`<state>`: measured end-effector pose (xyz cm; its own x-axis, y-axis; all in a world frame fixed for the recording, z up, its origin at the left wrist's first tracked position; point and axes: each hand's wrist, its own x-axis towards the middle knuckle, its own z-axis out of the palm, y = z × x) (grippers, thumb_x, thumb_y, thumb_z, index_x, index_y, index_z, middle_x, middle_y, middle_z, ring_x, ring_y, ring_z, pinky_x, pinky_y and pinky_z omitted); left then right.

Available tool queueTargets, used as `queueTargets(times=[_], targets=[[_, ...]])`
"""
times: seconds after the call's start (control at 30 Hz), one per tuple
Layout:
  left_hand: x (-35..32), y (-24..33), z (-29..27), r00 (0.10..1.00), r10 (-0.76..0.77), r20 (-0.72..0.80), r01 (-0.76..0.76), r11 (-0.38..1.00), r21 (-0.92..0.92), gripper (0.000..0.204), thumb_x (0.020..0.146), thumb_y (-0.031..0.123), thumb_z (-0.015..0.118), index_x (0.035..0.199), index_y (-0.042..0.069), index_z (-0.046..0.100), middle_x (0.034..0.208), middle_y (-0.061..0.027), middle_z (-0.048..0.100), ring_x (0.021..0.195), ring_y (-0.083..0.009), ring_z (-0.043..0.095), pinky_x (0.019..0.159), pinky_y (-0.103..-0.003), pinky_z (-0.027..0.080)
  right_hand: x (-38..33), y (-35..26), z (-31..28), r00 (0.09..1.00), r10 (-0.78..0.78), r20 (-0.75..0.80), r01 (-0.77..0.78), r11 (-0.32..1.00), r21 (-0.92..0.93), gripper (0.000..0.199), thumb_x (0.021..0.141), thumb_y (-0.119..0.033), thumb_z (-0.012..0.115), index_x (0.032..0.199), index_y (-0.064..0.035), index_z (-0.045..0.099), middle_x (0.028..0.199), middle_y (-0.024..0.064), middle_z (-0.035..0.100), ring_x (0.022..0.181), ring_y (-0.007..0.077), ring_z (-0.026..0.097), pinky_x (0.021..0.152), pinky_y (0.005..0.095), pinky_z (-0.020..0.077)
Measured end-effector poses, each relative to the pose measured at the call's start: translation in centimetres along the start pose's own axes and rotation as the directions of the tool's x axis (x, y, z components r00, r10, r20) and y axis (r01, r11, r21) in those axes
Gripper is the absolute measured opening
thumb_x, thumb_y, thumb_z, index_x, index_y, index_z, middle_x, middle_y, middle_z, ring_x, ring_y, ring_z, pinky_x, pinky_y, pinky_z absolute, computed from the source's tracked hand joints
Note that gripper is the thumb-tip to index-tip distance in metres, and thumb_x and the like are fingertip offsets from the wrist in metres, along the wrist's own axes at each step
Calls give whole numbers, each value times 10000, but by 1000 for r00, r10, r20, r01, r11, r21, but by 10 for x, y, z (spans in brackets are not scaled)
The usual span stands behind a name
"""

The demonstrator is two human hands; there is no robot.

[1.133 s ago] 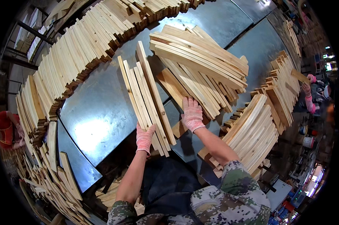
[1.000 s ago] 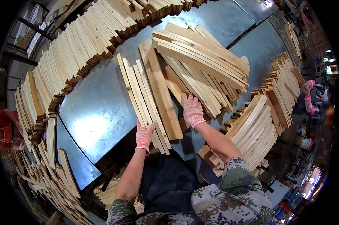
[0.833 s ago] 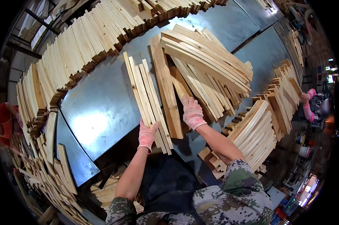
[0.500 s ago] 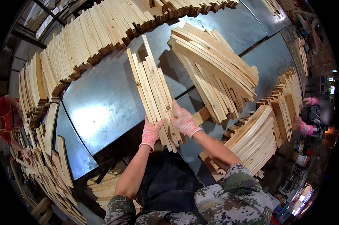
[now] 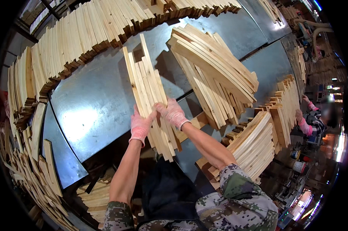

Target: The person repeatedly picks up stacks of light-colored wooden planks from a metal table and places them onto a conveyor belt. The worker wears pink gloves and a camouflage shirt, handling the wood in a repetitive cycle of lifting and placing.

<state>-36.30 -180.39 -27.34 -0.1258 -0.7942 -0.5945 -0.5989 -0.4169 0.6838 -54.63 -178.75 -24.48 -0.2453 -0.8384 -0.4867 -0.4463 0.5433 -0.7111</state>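
Note:
A bundle of pale wooden strips (image 5: 147,82) with uneven ends lies lengthwise in front of me, its near end jutting past the table edge. My left hand (image 5: 140,124), in a pink-and-white knit glove, closes around the bundle's left side, thumb on top. Gloved the same way, my right hand (image 5: 173,113) reaches over the right side, its curled fingers on the strips' upper faces and close to the left thumb. Its fingertips are partly hidden. Right of the bundle, a crossed stack of similar strips (image 5: 214,61) rests on the metal table (image 5: 93,100).
A long row of upright boards (image 5: 81,34) lines the table's far side. Stacked boards (image 5: 254,134) stand at the right, with a co-worker's pink-sleeved arm (image 5: 305,125) beyond. Loose strips (image 5: 31,173) pile up at the left. A dark seam (image 5: 258,50) crosses the tabletop.
My right hand has moved inward from the bundle's right edge onto its top, nearer the left thumb. My left hand sits farther up the strips. The whole view has shifted slightly.

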Motion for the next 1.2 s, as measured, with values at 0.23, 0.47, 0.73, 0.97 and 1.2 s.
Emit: queueTargets(times=[0.23, 0.47, 0.73, 0.97, 1.2], targets=[[-108, -50, -32, 990, 25, -139, -109, 757, -644, 1016, 801, 45, 863, 1628, 15, 273, 1371, -141, 635, 1190, -246, 649, 1009, -352, 552, -88, -26, 40, 972, -41, 231, 9, 990, 138, 694, 910, -499, 697, 1437, -61, 587, 1248, 302, 628, 1152, 454, 642, 1028, 481, 507], [-267, -127, -96, 877, -25, -479, -355, 640, -682, 937, 850, 4, 831, 1628, 91, 318, 1415, -97, 585, 1217, -208, 618, 1031, -356, 544, -221, -95, 101, 885, -330, 329, 345, 938, 12, 775, 871, -547, 688, 1451, -54, 544, 1270, 301, 607, 1210, 455, 603, 1064, 489, 482], [-579, -192, -115, 695, -200, -691, -588, 395, -706, 726, 932, 91, 725, 1582, 108, 402, 1394, -91, 600, 1213, -227, 633, 977, -371, 574, -465, -138, 183, 478, -712, 514, 739, 643, 204, 620, 889, -521, 685, 1217, 2, 624, 1064, 285, 671, 1069, 447, 662, 954, 526, 539], [-831, -343, -38, 294, -347, -891, -780, 451, -433, 815, 905, 59, 712, 1643, 67, 364, 1449, -82, 589, 1245, -177, 600, 1068, -332, 507, -717, -85, 284, 156, -626, 764, 855, 473, 213, 819, 890, -616, 717, 1425, -11, 579, 1288, 295, 627, 1205, 444, 636, 1056, 496, 496], [-1032, -409, 73, 12, -640, -768, -868, 374, -325, 696, 938, 59, 712, 1576, 17, 438, 1394, -88, 637, 1199, -185, 636, 1057, -335, 521, -951, -35, 308, -206, -229, 951, 825, 482, 295, 665, 950, -513, 685, 1347, 19, 643, 1185, 240, 736, 1110, 359, 717, 993, 444, 536]])
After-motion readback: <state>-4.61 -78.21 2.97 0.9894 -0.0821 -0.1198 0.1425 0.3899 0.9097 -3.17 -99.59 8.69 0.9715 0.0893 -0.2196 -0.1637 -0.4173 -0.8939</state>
